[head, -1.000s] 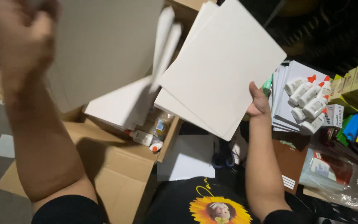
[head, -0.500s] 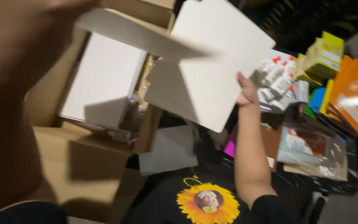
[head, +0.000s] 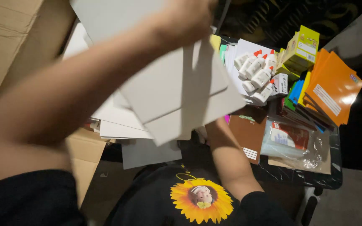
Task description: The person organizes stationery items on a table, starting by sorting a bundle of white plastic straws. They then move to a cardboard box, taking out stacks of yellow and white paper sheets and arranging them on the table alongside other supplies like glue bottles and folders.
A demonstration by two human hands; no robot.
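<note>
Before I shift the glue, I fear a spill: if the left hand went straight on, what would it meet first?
Probably the white glue bottles; the left hand, gripping white boards, points toward them, though depth is unclear.

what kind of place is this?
Likely a stationery or craft-supply packing spot: white glue bottles, orange notebooks and yellow-green boxes crowd a dark table, with a cardboard box beside it and white boards being handled.
</note>
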